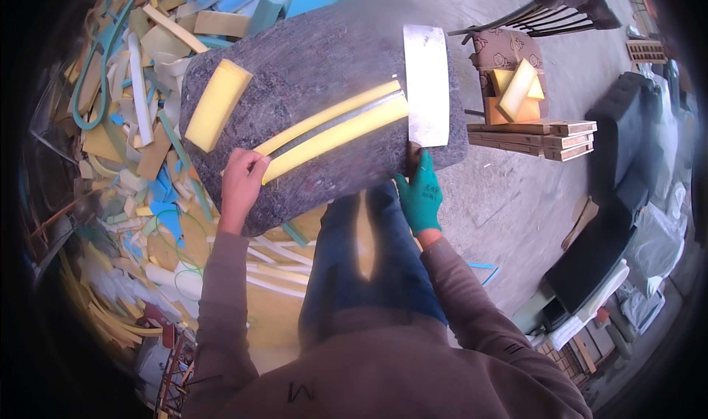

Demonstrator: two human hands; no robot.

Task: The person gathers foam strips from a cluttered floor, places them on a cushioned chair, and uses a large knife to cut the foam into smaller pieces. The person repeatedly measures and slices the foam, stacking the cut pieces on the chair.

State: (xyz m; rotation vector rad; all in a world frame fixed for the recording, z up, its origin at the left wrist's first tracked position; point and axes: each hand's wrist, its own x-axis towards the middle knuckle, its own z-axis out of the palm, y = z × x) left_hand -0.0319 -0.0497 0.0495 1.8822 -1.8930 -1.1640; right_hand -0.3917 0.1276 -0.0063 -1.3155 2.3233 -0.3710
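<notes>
Two long yellow foam strips (pixel 335 140) lie side by side across a dark grey felt-like pad (pixel 317 58), with a narrow grey band between them. My bare left hand (pixel 242 182) pinches at their near left ends, fingers closed. In a green glove, my right hand (pixel 422 193) grips the dark handle of a broad-bladed knife (pixel 428 87). Its wide, shiny blade points away from me and lies across the right ends of the strips, or just beside them; I cannot tell if it touches. A short yellow foam block (pixel 219 103) rests on the pad's left part.
Foam offcuts in yellow, white and blue are heaped on the left (pixel 155 117). To the right, a patterned chair seat (pixel 509 47) carries yellow and orange foam pieces (pixel 518 91) beside stacked wooden slats (pixel 535 135). Black upholstered pieces (pixel 601 249) stand further right.
</notes>
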